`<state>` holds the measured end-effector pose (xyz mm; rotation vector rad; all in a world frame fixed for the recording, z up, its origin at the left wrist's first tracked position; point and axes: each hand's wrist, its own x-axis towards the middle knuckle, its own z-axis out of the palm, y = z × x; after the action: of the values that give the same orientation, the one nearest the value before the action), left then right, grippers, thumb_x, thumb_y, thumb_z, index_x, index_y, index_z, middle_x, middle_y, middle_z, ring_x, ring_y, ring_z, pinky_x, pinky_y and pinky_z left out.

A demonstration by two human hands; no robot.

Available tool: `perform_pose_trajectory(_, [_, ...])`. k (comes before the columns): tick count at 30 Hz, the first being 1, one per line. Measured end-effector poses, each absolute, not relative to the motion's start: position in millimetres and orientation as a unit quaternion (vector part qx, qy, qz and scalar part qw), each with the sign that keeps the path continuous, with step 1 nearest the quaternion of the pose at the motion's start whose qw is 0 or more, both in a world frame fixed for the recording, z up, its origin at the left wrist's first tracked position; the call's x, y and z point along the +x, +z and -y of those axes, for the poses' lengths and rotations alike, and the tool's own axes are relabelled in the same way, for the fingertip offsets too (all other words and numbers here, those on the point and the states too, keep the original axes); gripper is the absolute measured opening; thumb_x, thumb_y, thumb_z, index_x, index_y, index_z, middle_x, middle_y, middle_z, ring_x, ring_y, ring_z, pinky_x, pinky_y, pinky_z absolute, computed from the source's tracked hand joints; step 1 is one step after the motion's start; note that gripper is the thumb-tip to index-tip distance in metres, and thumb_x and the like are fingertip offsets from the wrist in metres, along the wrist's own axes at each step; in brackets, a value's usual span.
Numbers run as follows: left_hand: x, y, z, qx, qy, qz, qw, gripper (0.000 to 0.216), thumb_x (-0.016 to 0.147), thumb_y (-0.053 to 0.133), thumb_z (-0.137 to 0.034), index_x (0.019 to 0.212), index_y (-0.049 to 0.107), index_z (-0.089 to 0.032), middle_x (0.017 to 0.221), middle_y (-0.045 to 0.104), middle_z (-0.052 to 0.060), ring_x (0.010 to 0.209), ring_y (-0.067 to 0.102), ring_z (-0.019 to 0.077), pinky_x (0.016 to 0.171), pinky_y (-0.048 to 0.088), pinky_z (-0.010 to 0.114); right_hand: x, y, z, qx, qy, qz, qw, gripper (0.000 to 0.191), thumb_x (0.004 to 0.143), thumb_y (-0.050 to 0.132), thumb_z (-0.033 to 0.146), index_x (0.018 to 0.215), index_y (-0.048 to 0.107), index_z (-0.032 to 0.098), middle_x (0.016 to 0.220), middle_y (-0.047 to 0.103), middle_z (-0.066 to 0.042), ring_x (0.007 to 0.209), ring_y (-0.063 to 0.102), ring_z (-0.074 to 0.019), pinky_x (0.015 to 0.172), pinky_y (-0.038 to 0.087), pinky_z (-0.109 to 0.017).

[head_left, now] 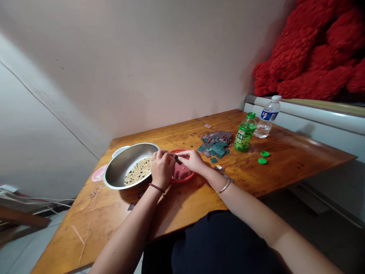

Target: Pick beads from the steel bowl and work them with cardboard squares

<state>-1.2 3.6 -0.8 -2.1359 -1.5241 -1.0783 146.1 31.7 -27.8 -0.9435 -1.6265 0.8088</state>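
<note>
Over a red plastic basket [190, 176], my left hand [162, 167] and my right hand [191, 160] meet with fingers closed. A small dark square piece [178, 160] is pinched between them; the left fingertips are partly hidden. Reddish contents and a few pale beans show inside the basket. Left of it, a tilted steel bowl [114, 167] holds pale beans [139, 171] with dark bits among them. Beyond my right hand lies a loose pile of dark green and brown square pieces [216, 142].
A green-labelled bottle [244, 134] and a clear water bottle [267, 120] stand at the right, near two green caps [262, 161]. Loose string [94, 194] lies on the wooden table [65, 228] at left. Red fluffy bundles [310, 57] are stacked behind.
</note>
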Motion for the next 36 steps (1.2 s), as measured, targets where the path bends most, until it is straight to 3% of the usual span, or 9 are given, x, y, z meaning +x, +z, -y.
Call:
perform_pose_trajectory(13, [0.4, 0.1, -1.9, -0.760, -0.366, 0.521, 0.132, 0.016, 0.084, 0.054, -0.034, 0.083, 0.066, -0.022, 0.094, 0.059, 0.004, 0.093, 0.048, 0.0191, 0.077, 0.043, 0.030, 148.0, -28.0, -32.1, -0.413, 0.303, 0.690, 0.511, 0.025, 0.077, 0.057, 0.016, 0.097, 0.073, 0.021, 0.096, 0.073, -0.004, 0.090, 0.069, -0.0189, 0.085, 0.055, -0.030])
perform_pose_trajectory(36, [3.1, -1.2, -0.1, -0.744, -0.383, 0.534, 0.123, 0.017, 0.083, 0.054, -0.034, 0.084, 0.066, -0.021, 0.094, 0.059, 0.005, 0.094, 0.048, 0.0199, 0.079, 0.043, 0.032, 147.1, -25.7, -30.7, -0.397, 0.350, 0.669, 0.522, 0.025, 0.077, 0.057, 0.016, 0.098, 0.072, 0.018, 0.098, 0.073, -0.005, 0.091, 0.069, -0.0190, 0.084, 0.055, -0.030])
